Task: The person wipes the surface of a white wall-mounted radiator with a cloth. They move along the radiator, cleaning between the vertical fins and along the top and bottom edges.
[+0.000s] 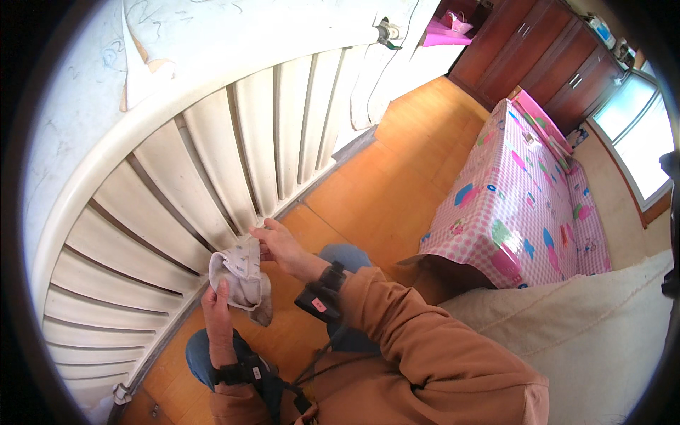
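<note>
A pale patterned cloth [244, 273], its lower corner greyish, hangs between my two hands in front of the base of a white radiator [212, 154]. My left hand [218, 308] pinches its lower left edge, the thumb lying over the fabric. On the other side, my right hand [281, 247] is at the cloth's upper right edge; its fingers reach towards the radiator's bottom rail, and the fingertips behind the fabric are partly hidden. Both wrists wear black straps with small boxes.
Orange wooden floor [372, 180] runs beside the radiator. To the right stands a table under a pink patterned cover [499, 212], with a beige covered surface [584, 319] nearer me. Dark red cabinets [531, 48] stand at the back. A valve [390, 33] sits at the radiator's far end.
</note>
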